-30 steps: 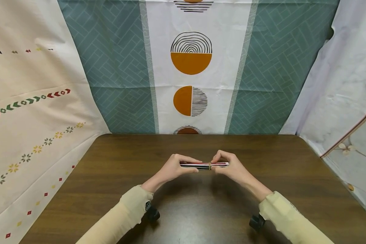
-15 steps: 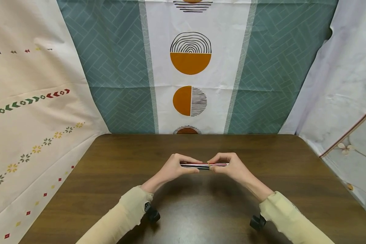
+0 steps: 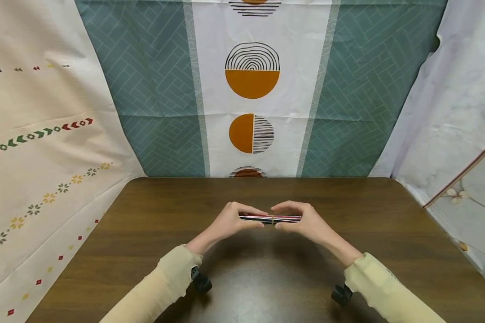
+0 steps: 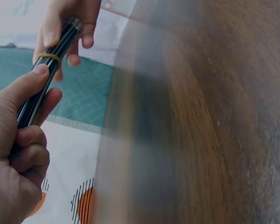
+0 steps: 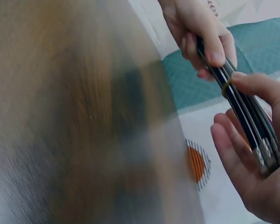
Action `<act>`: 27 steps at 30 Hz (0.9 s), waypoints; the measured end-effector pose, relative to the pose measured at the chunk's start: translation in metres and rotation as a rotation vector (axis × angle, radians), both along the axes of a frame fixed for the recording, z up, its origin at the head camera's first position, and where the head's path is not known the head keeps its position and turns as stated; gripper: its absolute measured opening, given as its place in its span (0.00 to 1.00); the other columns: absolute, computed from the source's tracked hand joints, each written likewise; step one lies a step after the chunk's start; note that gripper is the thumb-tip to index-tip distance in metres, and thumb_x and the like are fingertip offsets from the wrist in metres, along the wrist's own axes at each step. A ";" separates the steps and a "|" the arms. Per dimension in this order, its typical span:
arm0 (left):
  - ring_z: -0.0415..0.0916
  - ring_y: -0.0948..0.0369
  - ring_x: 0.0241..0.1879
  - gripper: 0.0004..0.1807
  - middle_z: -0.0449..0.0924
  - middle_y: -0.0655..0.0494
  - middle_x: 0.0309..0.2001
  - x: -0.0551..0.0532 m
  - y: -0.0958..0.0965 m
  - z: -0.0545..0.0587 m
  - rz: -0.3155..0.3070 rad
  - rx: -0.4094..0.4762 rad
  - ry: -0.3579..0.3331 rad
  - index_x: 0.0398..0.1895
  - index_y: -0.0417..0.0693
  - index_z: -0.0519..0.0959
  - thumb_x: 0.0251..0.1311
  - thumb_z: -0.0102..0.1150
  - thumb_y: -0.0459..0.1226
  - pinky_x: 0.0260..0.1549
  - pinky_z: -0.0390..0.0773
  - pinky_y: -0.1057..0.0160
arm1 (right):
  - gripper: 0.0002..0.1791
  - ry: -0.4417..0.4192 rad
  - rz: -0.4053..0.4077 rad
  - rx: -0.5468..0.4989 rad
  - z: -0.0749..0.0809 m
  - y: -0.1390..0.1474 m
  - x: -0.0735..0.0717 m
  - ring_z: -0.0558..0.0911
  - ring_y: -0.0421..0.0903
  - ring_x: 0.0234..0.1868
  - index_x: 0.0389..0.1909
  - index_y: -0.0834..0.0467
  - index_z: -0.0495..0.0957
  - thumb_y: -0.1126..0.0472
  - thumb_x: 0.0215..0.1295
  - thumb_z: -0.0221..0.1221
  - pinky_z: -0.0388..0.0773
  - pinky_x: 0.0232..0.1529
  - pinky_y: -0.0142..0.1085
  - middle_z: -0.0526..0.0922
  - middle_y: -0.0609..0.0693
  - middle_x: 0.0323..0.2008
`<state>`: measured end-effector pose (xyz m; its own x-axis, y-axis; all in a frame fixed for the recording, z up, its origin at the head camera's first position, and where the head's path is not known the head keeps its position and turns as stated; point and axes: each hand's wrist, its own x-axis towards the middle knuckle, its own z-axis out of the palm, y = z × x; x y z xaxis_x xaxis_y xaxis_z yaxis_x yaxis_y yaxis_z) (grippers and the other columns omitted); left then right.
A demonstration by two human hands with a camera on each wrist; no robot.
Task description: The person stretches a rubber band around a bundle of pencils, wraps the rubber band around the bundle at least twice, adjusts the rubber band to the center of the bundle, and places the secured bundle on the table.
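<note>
A bundle of slim dark striped pencils (image 3: 288, 219) with silvery ends is held level above the table. Around its middle runs a thin yellow-brown rubber band (image 5: 226, 88). My left hand (image 3: 227, 219) grips the left half, its thumb pressed along the bundle and the fingers curled beneath, as the left wrist view shows. My right hand (image 3: 310, 220) is at the other half, with the thumb at the band and the index finger arched over. In the head view the band stands out a little between that finger and thumb. The other right fingers lie apart from the bundle.
Below the hands is a brown wooden table (image 3: 242, 287). A teal and white patterned cloth (image 3: 254, 98) hangs behind it. Pale cloths line the left and right sides. A black wrist camera (image 3: 202, 282) sits under each cream sleeve.
The rubber band has shifted slightly left along the bundle, together with my right fingertips. My right index finger has risen off the bundle. The left hand has kept its grip.
</note>
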<state>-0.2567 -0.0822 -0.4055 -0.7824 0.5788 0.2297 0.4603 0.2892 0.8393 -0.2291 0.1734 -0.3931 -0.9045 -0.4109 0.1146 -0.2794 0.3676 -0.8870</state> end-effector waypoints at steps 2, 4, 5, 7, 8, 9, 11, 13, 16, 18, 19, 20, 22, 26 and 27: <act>0.83 0.66 0.33 0.16 0.89 0.61 0.41 -0.001 0.000 0.000 0.001 0.002 -0.017 0.47 0.62 0.87 0.53 0.73 0.44 0.32 0.81 0.66 | 0.17 0.093 0.020 0.054 0.001 0.003 -0.003 0.83 0.42 0.35 0.47 0.50 0.80 0.56 0.57 0.71 0.80 0.35 0.36 0.85 0.49 0.42; 0.82 0.65 0.32 0.16 0.89 0.61 0.42 -0.003 0.000 0.000 -0.002 -0.003 -0.029 0.47 0.62 0.87 0.53 0.73 0.44 0.32 0.80 0.67 | 0.13 0.214 0.027 0.132 0.002 0.004 -0.004 0.80 0.39 0.29 0.40 0.48 0.78 0.59 0.57 0.71 0.78 0.31 0.34 0.85 0.45 0.34; 0.82 0.66 0.32 0.16 0.89 0.61 0.42 -0.003 0.000 0.000 -0.003 -0.008 -0.029 0.48 0.63 0.87 0.53 0.73 0.44 0.32 0.79 0.67 | 0.12 0.270 0.023 0.171 0.003 0.005 -0.005 0.79 0.37 0.27 0.37 0.46 0.78 0.59 0.56 0.70 0.77 0.30 0.32 0.84 0.43 0.30; 0.81 0.65 0.32 0.16 0.89 0.62 0.43 -0.004 0.001 0.001 -0.006 -0.012 -0.029 0.48 0.64 0.87 0.53 0.73 0.45 0.31 0.79 0.67 | 0.12 0.367 0.018 0.221 0.004 0.004 -0.005 0.78 0.34 0.25 0.34 0.45 0.77 0.61 0.55 0.70 0.77 0.29 0.31 0.84 0.39 0.28; 0.80 0.66 0.31 0.16 0.89 0.62 0.43 -0.004 0.001 0.001 -0.007 -0.015 -0.026 0.48 0.64 0.87 0.53 0.73 0.45 0.30 0.78 0.68 | 0.13 0.400 0.019 0.233 0.004 0.003 -0.005 0.79 0.34 0.25 0.34 0.44 0.77 0.62 0.55 0.70 0.77 0.29 0.30 0.84 0.38 0.28; 0.81 0.65 0.32 0.16 0.89 0.62 0.43 -0.005 0.001 0.001 -0.012 -0.012 -0.025 0.47 0.64 0.87 0.54 0.72 0.45 0.30 0.78 0.67 | 0.13 0.422 0.017 0.238 0.004 0.002 -0.006 0.79 0.33 0.25 0.34 0.44 0.77 0.63 0.54 0.70 0.78 0.30 0.30 0.85 0.38 0.28; 0.82 0.65 0.33 0.15 0.89 0.61 0.43 -0.006 0.001 0.001 -0.018 0.004 -0.031 0.47 0.63 0.87 0.55 0.72 0.44 0.32 0.79 0.67 | 0.13 0.421 0.005 0.224 0.003 -0.002 -0.006 0.81 0.32 0.27 0.35 0.44 0.78 0.63 0.55 0.71 0.79 0.32 0.31 0.86 0.38 0.30; 0.83 0.65 0.35 0.15 0.89 0.60 0.43 -0.007 0.002 0.000 -0.024 0.019 -0.044 0.47 0.61 0.87 0.56 0.71 0.43 0.34 0.81 0.66 | 0.13 0.391 -0.013 0.207 0.002 -0.005 -0.007 0.83 0.32 0.29 0.36 0.43 0.80 0.62 0.55 0.71 0.79 0.34 0.31 0.87 0.38 0.31; 0.85 0.64 0.38 0.15 0.89 0.58 0.44 -0.009 0.002 -0.003 -0.034 0.034 -0.069 0.48 0.59 0.87 0.56 0.71 0.41 0.38 0.82 0.65 | 0.11 0.307 -0.045 0.187 0.002 -0.007 -0.006 0.84 0.34 0.31 0.35 0.42 0.82 0.59 0.55 0.72 0.79 0.35 0.32 0.87 0.38 0.31; 0.84 0.64 0.38 0.14 0.89 0.57 0.44 -0.010 0.002 -0.004 -0.034 0.033 -0.071 0.47 0.58 0.87 0.56 0.71 0.41 0.38 0.82 0.65 | 0.10 0.257 -0.052 0.173 0.003 -0.008 -0.007 0.85 0.35 0.32 0.35 0.42 0.84 0.58 0.54 0.72 0.80 0.35 0.32 0.88 0.39 0.32; 0.84 0.64 0.37 0.14 0.89 0.57 0.43 -0.011 0.002 -0.004 -0.033 0.033 -0.069 0.47 0.58 0.87 0.56 0.71 0.41 0.38 0.82 0.65 | 0.10 0.234 -0.055 0.171 0.004 -0.007 -0.007 0.85 0.36 0.32 0.36 0.41 0.84 0.58 0.54 0.72 0.80 0.36 0.32 0.88 0.39 0.32; 0.84 0.64 0.37 0.14 0.89 0.57 0.43 -0.011 0.002 -0.005 -0.031 0.034 -0.065 0.47 0.57 0.87 0.55 0.72 0.41 0.37 0.82 0.65 | 0.10 0.221 -0.052 0.171 0.004 -0.008 -0.007 0.85 0.37 0.33 0.37 0.42 0.85 0.58 0.55 0.72 0.80 0.36 0.32 0.88 0.40 0.33; 0.84 0.64 0.37 0.14 0.89 0.56 0.43 -0.011 0.001 -0.006 -0.021 0.031 -0.050 0.46 0.56 0.88 0.55 0.72 0.41 0.37 0.81 0.65 | 0.11 0.196 -0.038 0.175 0.003 -0.008 -0.007 0.86 0.37 0.35 0.40 0.41 0.86 0.56 0.56 0.71 0.81 0.37 0.32 0.89 0.41 0.35; 0.83 0.64 0.37 0.13 0.89 0.54 0.42 -0.011 0.001 -0.007 -0.007 0.018 -0.035 0.43 0.54 0.88 0.53 0.74 0.41 0.36 0.81 0.67 | 0.15 0.154 0.009 0.203 0.003 -0.008 -0.007 0.86 0.35 0.39 0.48 0.40 0.86 0.54 0.60 0.69 0.81 0.38 0.32 0.89 0.42 0.42; 0.83 0.64 0.37 0.13 0.89 0.54 0.41 -0.011 0.001 -0.008 -0.005 0.014 -0.034 0.42 0.54 0.88 0.53 0.74 0.41 0.36 0.80 0.67 | 0.16 0.142 0.022 0.209 0.003 -0.008 -0.007 0.86 0.35 0.40 0.49 0.40 0.85 0.54 0.60 0.69 0.80 0.38 0.31 0.89 0.42 0.43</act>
